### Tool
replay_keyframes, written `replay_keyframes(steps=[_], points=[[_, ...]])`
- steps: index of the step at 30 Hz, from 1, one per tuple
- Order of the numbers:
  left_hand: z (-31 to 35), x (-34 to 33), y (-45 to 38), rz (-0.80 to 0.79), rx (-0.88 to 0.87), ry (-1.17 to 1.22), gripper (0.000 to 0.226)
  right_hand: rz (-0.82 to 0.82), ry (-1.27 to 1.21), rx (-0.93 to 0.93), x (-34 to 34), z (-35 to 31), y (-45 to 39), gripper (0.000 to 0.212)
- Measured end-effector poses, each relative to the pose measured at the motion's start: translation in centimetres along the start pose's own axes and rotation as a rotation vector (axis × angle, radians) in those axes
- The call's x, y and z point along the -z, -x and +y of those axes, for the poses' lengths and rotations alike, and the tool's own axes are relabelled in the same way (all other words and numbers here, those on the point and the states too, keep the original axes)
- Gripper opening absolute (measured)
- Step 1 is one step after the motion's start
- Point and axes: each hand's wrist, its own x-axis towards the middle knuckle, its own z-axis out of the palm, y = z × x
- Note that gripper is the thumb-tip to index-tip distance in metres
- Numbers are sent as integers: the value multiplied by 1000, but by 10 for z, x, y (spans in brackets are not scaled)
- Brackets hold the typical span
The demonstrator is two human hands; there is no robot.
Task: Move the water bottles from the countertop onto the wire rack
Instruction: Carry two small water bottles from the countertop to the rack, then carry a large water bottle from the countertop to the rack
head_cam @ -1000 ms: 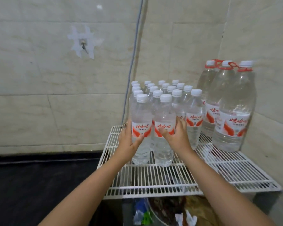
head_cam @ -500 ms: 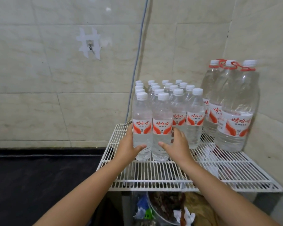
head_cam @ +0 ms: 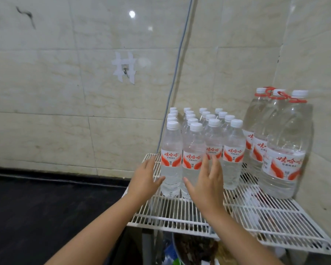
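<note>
Several small water bottles with white caps and red-and-white labels stand in rows on the white wire rack [head_cam: 182,213]. The two front ones, the front left bottle [head_cam: 171,150] and the bottle beside it [head_cam: 193,148], stand upright at the near edge of the group. My left hand [head_cam: 144,178] hovers just left of the front left bottle, fingers straight and spread, holding nothing. My right hand [head_cam: 206,180] is in front of the second bottle, fingers straight, also holding nothing.
Three large water jugs [head_cam: 283,150] with red handles stand at the rack's right against the tiled wall. A grey cable [head_cam: 176,73] runs down the wall corner. A dark countertop [head_cam: 46,217] lies to the left. Clutter sits below the rack.
Both hands have let go of the two front bottles and drawn back with fingers spread. The bottles now stand on the rack. The view has tilted up and shifted left.
</note>
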Motion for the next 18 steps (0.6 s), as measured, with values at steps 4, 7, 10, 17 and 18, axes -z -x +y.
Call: replay_keyframes(steps=[4, 7, 10, 17, 18], points=[[-31, 28, 25, 63, 33, -347, 57, 58, 66, 230, -5, -38, 11, 72], [-67, 53, 52, 77, 116, -522, 54, -94, -9, 313, -25, -73, 20, 60], [-112, 83, 86, 84, 199, -611, 54, -305, -45, 378, -54, -120, 33, 57], [-234, 173, 175, 2, 457, -696, 54, -467, -47, 534, -121, -269, 87, 59], [-251, 187, 188, -3, 484, -704, 54, -490, -46, 539, -131, -290, 97, 60]])
